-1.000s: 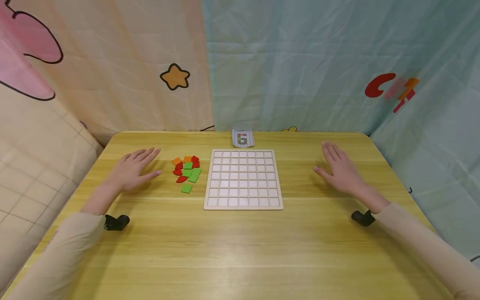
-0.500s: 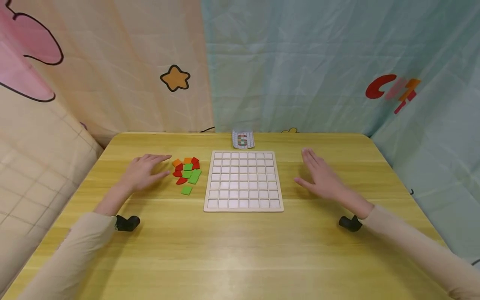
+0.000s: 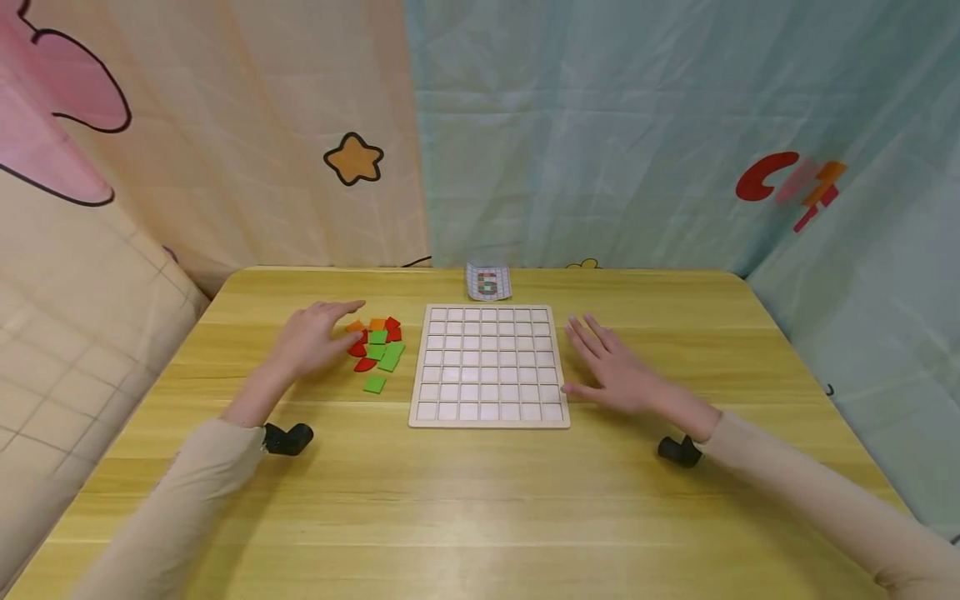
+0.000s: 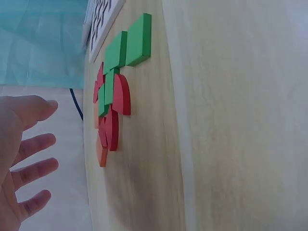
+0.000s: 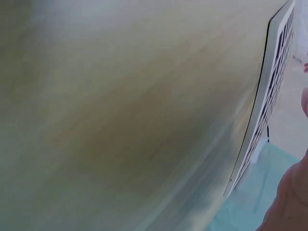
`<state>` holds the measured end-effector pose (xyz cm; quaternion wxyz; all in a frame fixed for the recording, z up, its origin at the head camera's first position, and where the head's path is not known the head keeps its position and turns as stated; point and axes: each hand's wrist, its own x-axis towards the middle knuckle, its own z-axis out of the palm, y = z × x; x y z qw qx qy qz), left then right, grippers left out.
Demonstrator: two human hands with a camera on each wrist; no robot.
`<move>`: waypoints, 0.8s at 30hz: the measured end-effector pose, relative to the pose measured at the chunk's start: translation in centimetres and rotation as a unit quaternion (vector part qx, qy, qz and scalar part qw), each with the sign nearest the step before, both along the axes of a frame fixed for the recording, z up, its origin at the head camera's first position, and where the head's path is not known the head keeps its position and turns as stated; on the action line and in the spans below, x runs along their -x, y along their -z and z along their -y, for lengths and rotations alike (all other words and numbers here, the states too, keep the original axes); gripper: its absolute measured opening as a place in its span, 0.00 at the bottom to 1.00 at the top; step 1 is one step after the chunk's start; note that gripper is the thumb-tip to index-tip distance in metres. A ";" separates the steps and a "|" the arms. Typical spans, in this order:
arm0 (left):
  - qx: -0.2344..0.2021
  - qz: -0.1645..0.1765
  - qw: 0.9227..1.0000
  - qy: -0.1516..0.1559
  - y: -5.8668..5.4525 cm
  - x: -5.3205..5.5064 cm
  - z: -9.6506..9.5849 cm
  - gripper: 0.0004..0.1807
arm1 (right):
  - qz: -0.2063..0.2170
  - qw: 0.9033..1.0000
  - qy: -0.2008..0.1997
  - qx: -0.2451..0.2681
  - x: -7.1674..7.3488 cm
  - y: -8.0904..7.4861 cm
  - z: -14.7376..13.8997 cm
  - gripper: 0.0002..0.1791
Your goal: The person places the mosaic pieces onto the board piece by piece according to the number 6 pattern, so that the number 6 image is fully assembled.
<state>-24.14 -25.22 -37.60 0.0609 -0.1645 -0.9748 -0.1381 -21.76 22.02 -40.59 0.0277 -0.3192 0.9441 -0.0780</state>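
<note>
A loose cluster of flat tiles lies left of the board: green squares, red curved and angled pieces, and orange ones at the back. My left hand [image 3: 311, 336] hovers at the cluster's left side, fingers relaxed, its thumb overlapping a red tile [image 3: 358, 350] in the head view. In the left wrist view a green tile [image 4: 139, 41] and a red quarter-round tile [image 4: 121, 95] show on the table, apart from the fingers. My right hand [image 3: 617, 372] is spread at the right edge of the white gridded board [image 3: 489, 424], holding nothing.
Behind the board lies a small patterned card [image 3: 488, 283] with a coloured figure on a grid. One green tile [image 3: 375, 384] sits a little nearer than the others. A wooden table [image 3: 480, 500] carries everything, with printed curtains behind it.
My left hand has moved right to the tiles. My right hand has moved left, reaching the board's right edge with its fingers more spread. Tiles, board and card stay in place.
</note>
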 end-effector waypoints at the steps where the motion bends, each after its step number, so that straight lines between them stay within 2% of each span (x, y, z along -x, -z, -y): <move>1: -0.003 -0.002 1.000 -0.002 0.0 0.2 -0.2 0.27 | 0.004 1.000 -0.002 -0.003 0.0 0.1 0.1 0.52; 12: -0.011 0.036 0.999 -0.032 0.7 2.3 -2.6 0.26 | 0.035 0.998 -0.045 -0.015 0.5 0.8 1.5 0.51; 24: -0.012 0.081 0.995 -0.058 1.8 4.3 -3.3 0.22 | 0.057 0.997 -0.045 -0.038 0.8 1.1 1.6 0.50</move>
